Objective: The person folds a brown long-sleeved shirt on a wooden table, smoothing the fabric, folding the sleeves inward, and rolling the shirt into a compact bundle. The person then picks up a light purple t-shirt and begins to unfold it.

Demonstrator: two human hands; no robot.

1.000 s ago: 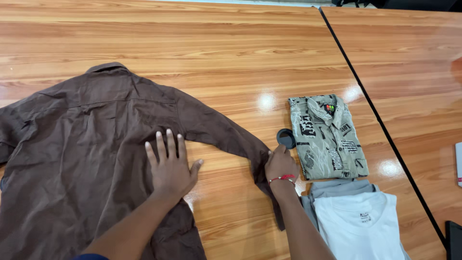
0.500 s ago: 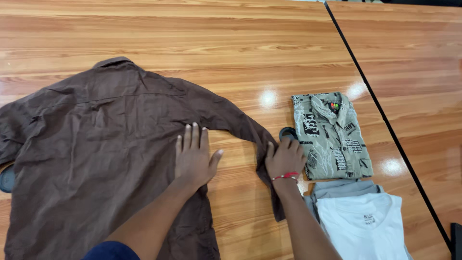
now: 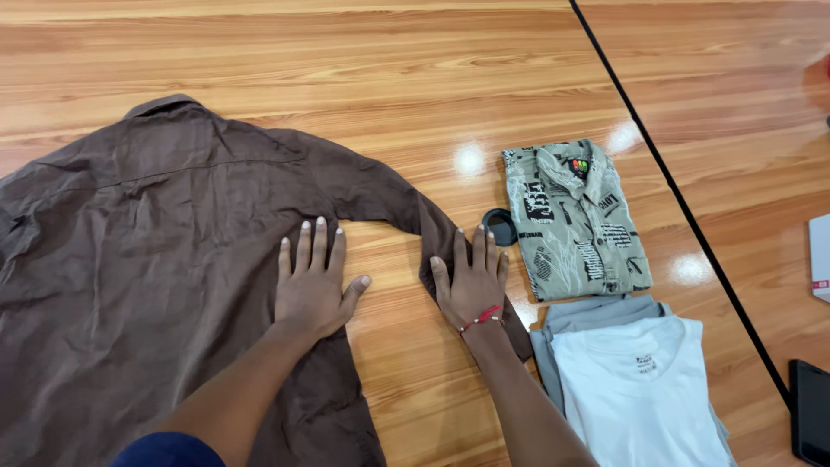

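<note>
A brown long-sleeved shirt (image 3: pixel 147 259) lies spread back-up on the wooden table (image 3: pixel 363 78), its collar at the far side. My left hand (image 3: pixel 313 281) rests flat on the shirt's right edge, fingers apart. My right hand (image 3: pixel 471 278), with a red band at the wrist, presses flat on the end of the shirt's right sleeve (image 3: pixel 432 238). Neither hand grips anything.
Right of my hands lies a folded patterned olive shirt (image 3: pixel 575 220) with a small black round object (image 3: pixel 499 227) beside it. Nearer me a folded white t-shirt (image 3: pixel 640 389) lies on a grey garment (image 3: pixel 596 313). A black seam (image 3: pixel 674 190) crosses the table; a dark device (image 3: pixel 811 424) sits at the right edge.
My left hand has slid right across the shirt toward its side edge. My right hand stays on the sleeve end. The view has shifted slightly.
</note>
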